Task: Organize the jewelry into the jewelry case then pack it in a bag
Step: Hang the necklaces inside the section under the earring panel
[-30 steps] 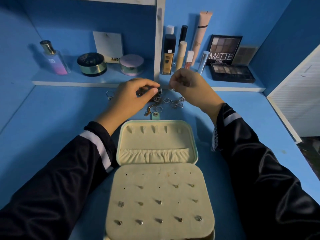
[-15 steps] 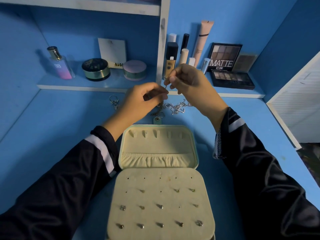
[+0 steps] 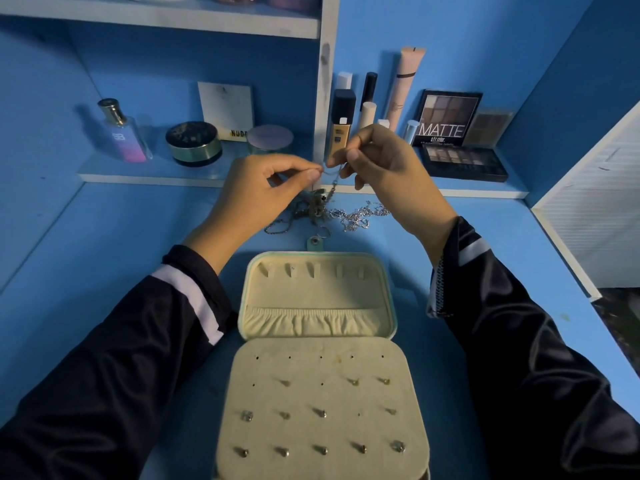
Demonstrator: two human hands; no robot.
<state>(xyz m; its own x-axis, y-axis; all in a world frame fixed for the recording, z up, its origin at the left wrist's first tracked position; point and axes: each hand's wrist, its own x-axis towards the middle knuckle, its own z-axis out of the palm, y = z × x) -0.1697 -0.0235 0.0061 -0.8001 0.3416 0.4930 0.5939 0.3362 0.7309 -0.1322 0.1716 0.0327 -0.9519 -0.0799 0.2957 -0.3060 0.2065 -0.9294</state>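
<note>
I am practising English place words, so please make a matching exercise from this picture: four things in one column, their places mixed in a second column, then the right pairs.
Things
1. perfume bottle
2. thin chain
3. stud earrings
4. eyeshadow palette

Places
A. on the holed panel of the jewelry case
B. pinched by left hand and right hand
C. left end of the lower shelf
D. right end of that shelf

Pairs: 1-C, 2-B, 3-A, 4-D

**Colour key, jewelry desk**
Desk point(image 3: 104, 271) and walls point(image 3: 450, 46): plain blue. Jewelry case point(image 3: 320, 296): cream lining, mint-green edge. Sleeves point(image 3: 138, 341): black with one white band. Chain point(image 3: 333, 188): dull grey; chain pile point(image 3: 360, 216): silver. Perfume bottle point(image 3: 123, 136): blue fading to pink, gold cap. Palette point(image 3: 446, 119): black, brown squares, white lettering
</note>
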